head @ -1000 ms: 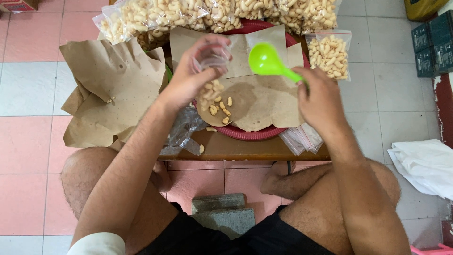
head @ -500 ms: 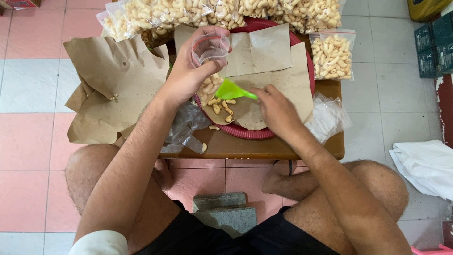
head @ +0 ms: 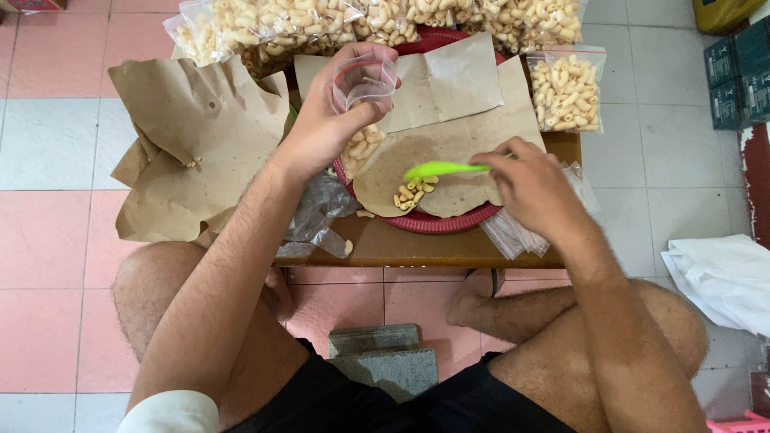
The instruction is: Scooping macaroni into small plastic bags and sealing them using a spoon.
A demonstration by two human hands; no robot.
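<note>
Green scoop (head: 439,169): gripped by the right hand (head: 529,188), fingers closed on its handle; bowl lowered into loose macaroni pieces (head: 411,195).
Left hand (head: 330,120): closed around a small clear plastic bag (head: 362,78), held open above the tray.
Red tray (head: 433,222): lined with brown paper (head: 449,152), set on a low wooden table (head: 401,247).
Filled bag (head: 565,90): placed at the table's far right.

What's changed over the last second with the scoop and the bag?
The right hand brought the green scoop down from beside the small clear bag to the loose snack pieces on the brown paper. The left hand kept holding the bag open above the red tray. The filled bags have not moved.
</note>
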